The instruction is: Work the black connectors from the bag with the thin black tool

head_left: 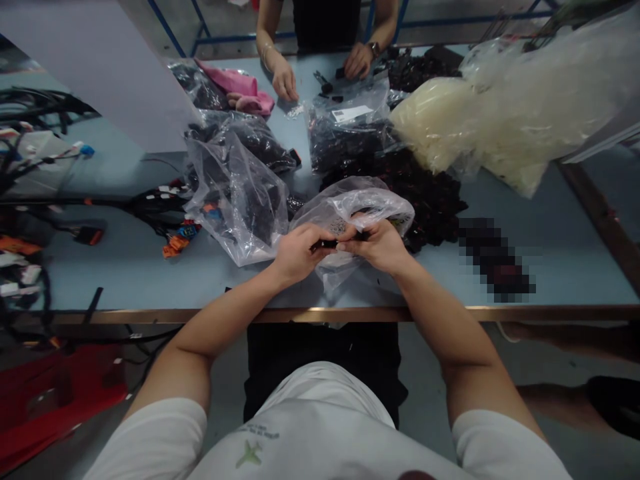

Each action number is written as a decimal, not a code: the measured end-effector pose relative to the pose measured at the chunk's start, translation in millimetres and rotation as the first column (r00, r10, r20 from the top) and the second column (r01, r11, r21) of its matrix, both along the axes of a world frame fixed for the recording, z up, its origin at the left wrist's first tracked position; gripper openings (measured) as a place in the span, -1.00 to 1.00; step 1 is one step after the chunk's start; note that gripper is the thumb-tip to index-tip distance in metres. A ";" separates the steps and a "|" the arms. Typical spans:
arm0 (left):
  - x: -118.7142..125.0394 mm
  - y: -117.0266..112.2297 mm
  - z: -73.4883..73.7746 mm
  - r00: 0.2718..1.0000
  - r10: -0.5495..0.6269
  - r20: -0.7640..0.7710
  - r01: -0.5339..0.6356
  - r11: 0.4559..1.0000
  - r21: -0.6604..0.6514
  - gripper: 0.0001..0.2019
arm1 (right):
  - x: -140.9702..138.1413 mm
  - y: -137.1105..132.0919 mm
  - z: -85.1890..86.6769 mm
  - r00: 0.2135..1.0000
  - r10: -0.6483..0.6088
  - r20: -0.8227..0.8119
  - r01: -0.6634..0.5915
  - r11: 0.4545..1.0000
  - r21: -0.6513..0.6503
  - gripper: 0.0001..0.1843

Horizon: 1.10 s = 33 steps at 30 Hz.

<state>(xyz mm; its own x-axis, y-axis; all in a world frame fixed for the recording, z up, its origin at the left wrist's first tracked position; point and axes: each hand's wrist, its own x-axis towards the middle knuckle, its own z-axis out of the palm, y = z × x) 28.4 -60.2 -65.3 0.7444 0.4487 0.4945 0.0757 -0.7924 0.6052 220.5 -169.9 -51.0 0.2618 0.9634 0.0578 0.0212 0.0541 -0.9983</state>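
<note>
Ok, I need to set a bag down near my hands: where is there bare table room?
Bare tabletop lies right of your right hand, before the pixelated item, and left of your left hand, below the wiring harness. Bagged black parts and the cream bag crowd the middle and far side.
</note>
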 end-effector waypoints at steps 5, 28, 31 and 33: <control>-0.8 -0.6 -1.9 0.999 -0.002 -0.041 0.002 1.000 -0.011 -0.79 | -0.6 -1.0 1.8 1.000 0.020 0.009 -0.020 1.000 -0.011 -0.67; -0.6 -3.5 -3.9 0.980 -0.124 0.153 0.101 0.984 0.148 -0.93 | 7.2 0.8 7.1 0.972 0.232 -0.040 -0.235 0.961 -0.146 -0.53; 0.5 -1.9 -2.2 0.985 -0.063 0.161 0.050 0.995 0.087 -0.88 | 11.8 -1.6 2.6 0.992 0.123 0.037 -0.120 0.989 -0.086 -0.54; 0.5 -0.6 -1.9 0.993 0.006 0.114 -0.010 0.999 0.035 -0.82 | 17.1 -2.6 -1.6 0.983 -0.009 0.181 0.013 1.000 -0.020 -0.63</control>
